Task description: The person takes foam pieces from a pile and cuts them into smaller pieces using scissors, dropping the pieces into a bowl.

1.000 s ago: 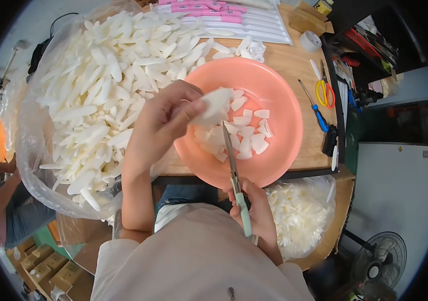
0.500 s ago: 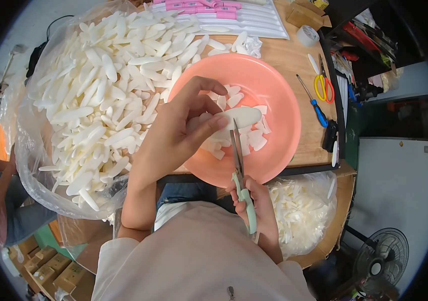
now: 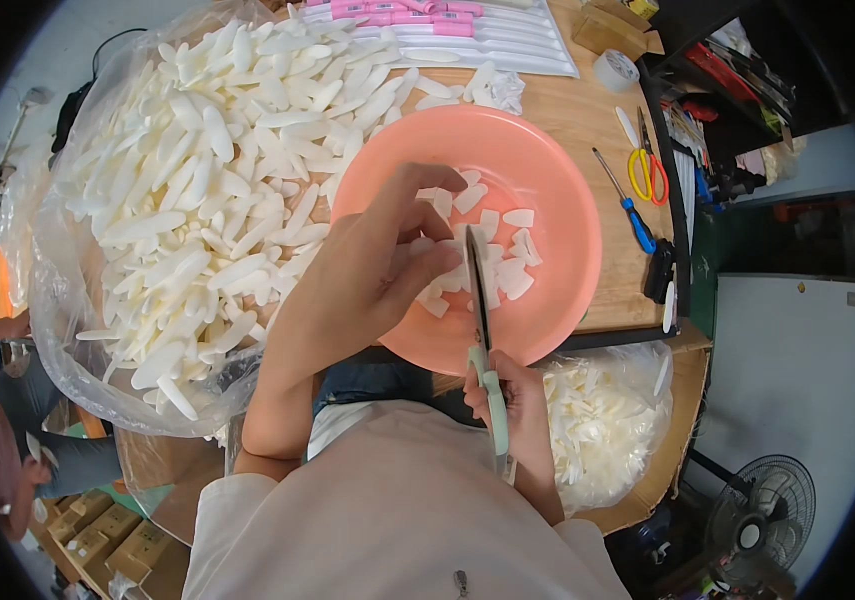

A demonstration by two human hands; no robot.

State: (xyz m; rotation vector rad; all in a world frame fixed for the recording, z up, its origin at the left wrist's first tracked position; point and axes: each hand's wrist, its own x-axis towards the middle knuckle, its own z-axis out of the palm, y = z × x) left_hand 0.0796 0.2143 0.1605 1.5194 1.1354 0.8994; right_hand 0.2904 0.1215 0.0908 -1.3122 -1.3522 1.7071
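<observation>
Over a pink basin (image 3: 572, 250), my left hand (image 3: 357, 275) pinches a flat white oval piece (image 3: 456, 246) between thumb and fingers; only its short end shows. My right hand (image 3: 522, 410) grips scissors (image 3: 489, 385) with pale green handles. Their blades look closed, pointing up beside the left fingertips at the piece's edge. Several small cut white bits (image 3: 513, 277) lie inside the basin under both hands. Left of the basin, a big heap of whole white oval pieces (image 3: 197, 190) spills from a clear plastic bag (image 3: 77, 370).
At the right lie a blue screwdriver (image 3: 637, 225), red-and-yellow scissors (image 3: 649, 175) and a tape roll (image 3: 615, 71). A white tray (image 3: 537, 45) with pink tubes (image 3: 417, 18) is at the back. A bag of white pieces (image 3: 602, 430) sits below right; another person's hand (image 3: 27, 490) is far left.
The scissors have closed through the white piece and their tips have risen slightly. Its long rounded end is gone from my left fingers. The person at left has moved their hands.
</observation>
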